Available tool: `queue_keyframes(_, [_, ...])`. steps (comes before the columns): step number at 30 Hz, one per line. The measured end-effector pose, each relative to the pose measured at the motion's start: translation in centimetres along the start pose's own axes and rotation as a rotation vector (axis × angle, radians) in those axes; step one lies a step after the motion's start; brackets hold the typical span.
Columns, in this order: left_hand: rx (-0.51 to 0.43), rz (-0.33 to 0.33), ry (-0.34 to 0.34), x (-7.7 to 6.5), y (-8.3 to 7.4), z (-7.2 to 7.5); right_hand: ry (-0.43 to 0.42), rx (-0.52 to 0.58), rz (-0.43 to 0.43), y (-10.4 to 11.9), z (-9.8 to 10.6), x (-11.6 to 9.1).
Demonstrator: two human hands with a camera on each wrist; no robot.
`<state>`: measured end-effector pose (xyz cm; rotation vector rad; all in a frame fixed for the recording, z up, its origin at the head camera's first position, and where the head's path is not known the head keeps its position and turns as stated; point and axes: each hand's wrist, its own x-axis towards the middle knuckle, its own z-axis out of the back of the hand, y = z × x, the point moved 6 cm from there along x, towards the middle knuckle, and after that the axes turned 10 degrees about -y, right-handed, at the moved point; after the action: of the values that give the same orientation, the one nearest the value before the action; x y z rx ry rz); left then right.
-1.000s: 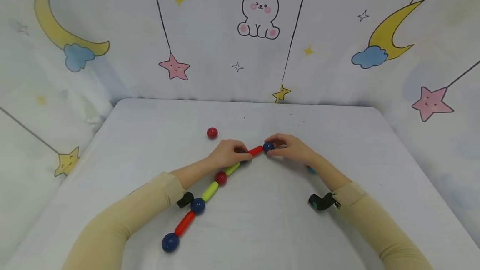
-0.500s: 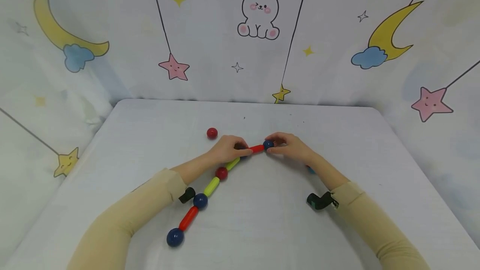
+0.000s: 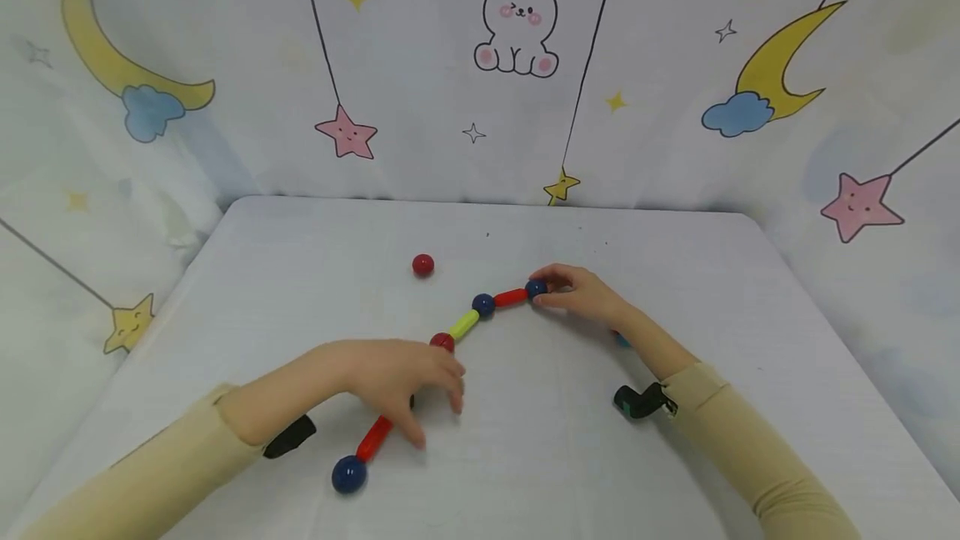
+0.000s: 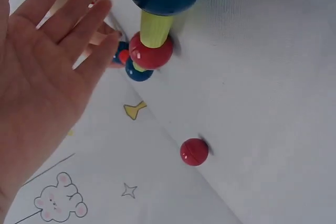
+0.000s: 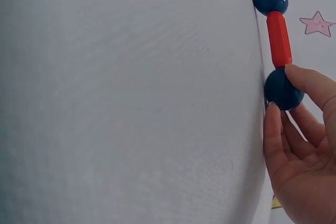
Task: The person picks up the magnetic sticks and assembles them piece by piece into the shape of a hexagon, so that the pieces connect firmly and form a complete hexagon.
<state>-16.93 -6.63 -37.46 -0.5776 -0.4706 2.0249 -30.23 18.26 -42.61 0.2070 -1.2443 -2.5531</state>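
A chain of balls and rods runs diagonally over the white table. Its near end is a dark blue ball [image 3: 349,474] joined to a red rod [image 3: 374,438]; farther along come a red ball [image 3: 442,342], a yellow-green rod [image 3: 464,324], another blue ball [image 3: 483,305] and a second red rod [image 3: 512,297]. At the far end, my right hand [image 3: 577,294] pinches the last blue ball [image 5: 284,88] between thumb and fingers. My left hand [image 3: 397,377] hovers over the chain's middle with fingers spread, holding nothing, and covers part of it in the head view.
A loose red ball [image 3: 423,265] lies behind the chain. Something blue [image 3: 622,339] is mostly hidden beneath the right forearm. Black wrist-worn devices show at both cuffs, the right one [image 3: 640,401] near the table. A cartoon-print cloth [image 3: 420,65] hangs behind.
My left hand has let go of the blue ball near the far end and moved toward the near left. The chain shifted slightly earlier. My right hand stays on the end ball.
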Motion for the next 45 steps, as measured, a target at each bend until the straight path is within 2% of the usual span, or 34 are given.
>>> queue_keyframes(3, [-0.003,0.046,0.132,-2.7,-0.6,-1.1,0.002,0.001,0.002,0.0,0.0,0.0])
queue_keyframes(5, [-0.004,0.073,0.18,-4.1,-0.7,-1.6,0.003,0.0,0.0,0.0,0.0,0.0])
queue_keyframes(7, [-0.015,0.108,0.191,-5.1,-0.5,-1.8,0.001,0.001,0.002,-0.1,0.1,0.1])
queue_keyframes(10, [-0.07,0.172,0.156,-6.0,0.1,-1.8,0.001,0.009,0.002,-0.2,0.1,0.1])
queue_keyframes(13, [-0.143,0.191,0.115,-6.3,0.6,-1.8,0.002,0.021,-0.002,-0.2,0.0,0.1])
queue_keyframes(15, [-0.179,0.18,0.092,-6.3,0.9,-1.8,0.007,0.022,-0.001,1.0,0.1,-0.5])
queue_keyframes(17, [-0.197,0.159,0.084,-6.4,1.0,-1.8,0.008,0.022,-0.007,1.2,0.1,-0.5])
queue_keyframes(20, [-0.207,0.146,0.109,-6.8,1.1,-1.7,0.011,0.021,0.0,1.1,0.0,-0.4])
queue_keyframes(23, [-0.209,0.14,0.14,-7.2,1.3,-1.6,0.007,0.023,0.004,-0.3,-0.2,0.2])
queue_keyframes(25, [-0.22,0.142,0.137,-7.4,1.4,-1.6,0.007,0.017,0.006,-0.4,-0.2,0.2])
queue_keyframes(36, [-0.224,0.104,-0.001,-7.4,1.9,-1.5,0.0,0.02,0.011,-0.6,-0.1,0.1])
queue_keyframes(45, [-0.157,0.067,-0.121,-7.1,2.4,-1.8,-0.01,0.041,0.009,-0.4,-0.2,0.1])
